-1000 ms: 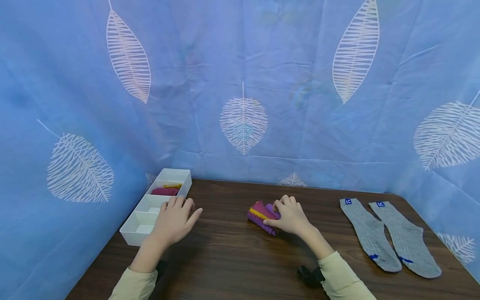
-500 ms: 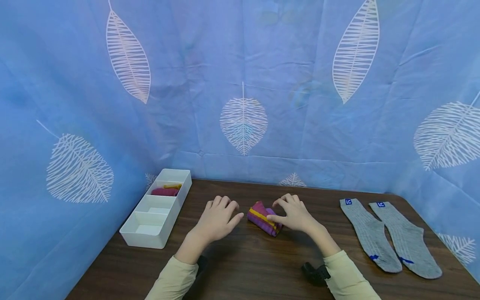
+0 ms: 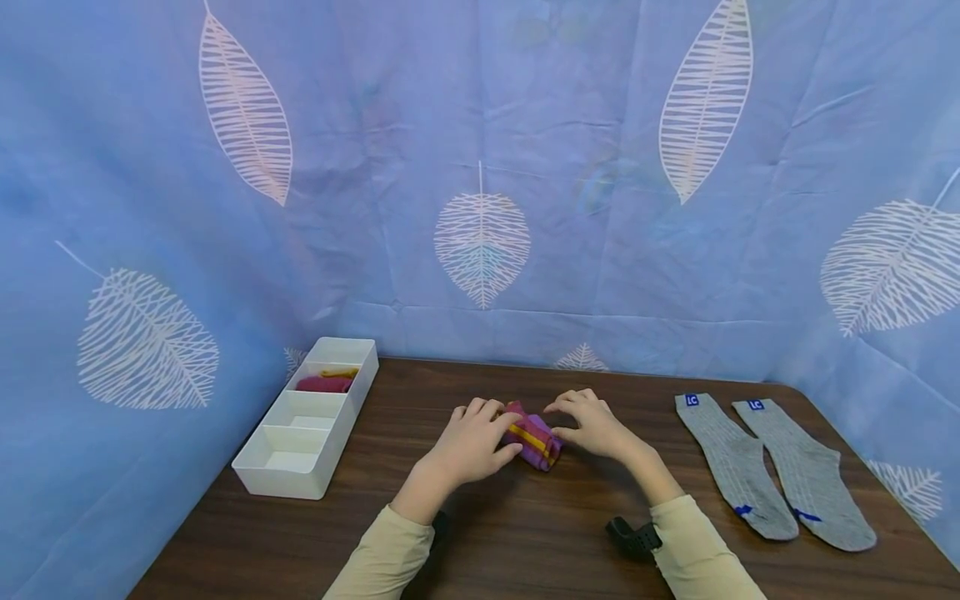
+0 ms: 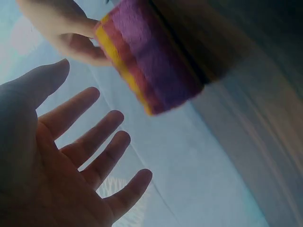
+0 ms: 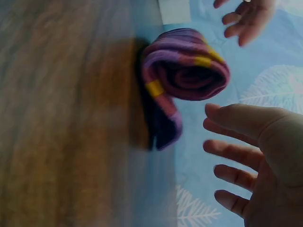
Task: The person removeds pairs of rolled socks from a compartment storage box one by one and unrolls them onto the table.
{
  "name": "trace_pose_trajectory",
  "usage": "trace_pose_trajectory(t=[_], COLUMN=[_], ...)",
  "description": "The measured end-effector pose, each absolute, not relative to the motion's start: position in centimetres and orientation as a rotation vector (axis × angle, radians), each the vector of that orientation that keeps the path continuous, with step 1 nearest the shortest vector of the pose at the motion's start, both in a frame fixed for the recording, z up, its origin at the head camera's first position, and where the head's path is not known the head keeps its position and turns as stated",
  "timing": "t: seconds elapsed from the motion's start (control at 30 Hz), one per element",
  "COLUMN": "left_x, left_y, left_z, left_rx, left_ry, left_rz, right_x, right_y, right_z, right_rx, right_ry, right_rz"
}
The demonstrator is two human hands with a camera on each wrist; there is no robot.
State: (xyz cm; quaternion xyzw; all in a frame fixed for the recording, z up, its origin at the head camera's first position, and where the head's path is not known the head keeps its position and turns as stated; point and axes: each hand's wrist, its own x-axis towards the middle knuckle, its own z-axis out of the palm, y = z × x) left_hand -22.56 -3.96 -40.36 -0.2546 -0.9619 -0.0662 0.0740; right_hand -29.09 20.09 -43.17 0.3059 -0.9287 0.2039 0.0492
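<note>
Purple, maroon and yellow knit is being shown in the sock roll [image 3: 538, 444], which is being borne by the bench [image 3: 555, 537] roughly midway between its left and right edges, some way in from the far edge; it is being flanked by the left hand [image 3: 470, 442] and the right hand [image 3: 594, 427], seemingly so that both sides are being covered; each grip is being shown released, fingers parted and gaps visible in the wrist views; the roll's long axis is being slanted from far left to near right, along its yellow stripe; the spiral end is being turned near-right, the loose tail [image 5: 169, 126] being pointed away from the white tray [image 3: 339, 440]; that is being stood along the left edge, apparently for sorting by compartment; grey socks [image 3: 737, 468] are being supported flat by the right edge, presumably as a pair.
</note>
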Motion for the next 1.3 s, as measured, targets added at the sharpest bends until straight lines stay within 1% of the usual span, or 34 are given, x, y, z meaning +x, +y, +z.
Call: trace_pose_trajectory(t=[0.33, 0.63, 0.8, 1.1, 1.3], left_x=[-22.3, -22.8, -23.1, -23.0, -23.8], left_y=[-2.3, -2.4, -2.5, -3.0, -3.4], left_z=[-41.5, -41.7, -41.9, -42.2, -42.6], left_rx=[-0.891, -0.903, -0.905, -0.879, -0.980], left_ry=[-2.909, -2.933, -2.958, -3.003, -2.907], left_rz=[-0.085, -0.070, -0.091, -0.132, -0.060], right_x=[-29.5, -29.3, -28.4, -26.1, -24.5], right_y=[20.1, 19.6, 19.5, 19.7, 19.7], right_z=[-44.2, -43.1, -42.7, -43.1, -42.9], right_rx=[1.098, 1.118, 1.107, 1.168, 1.214], right_ry=[-2.934, -3.027, -3.064, -3.028, -3.011], right_rz=[0.547, 0.558, 0.540, 0.459, 0.452])
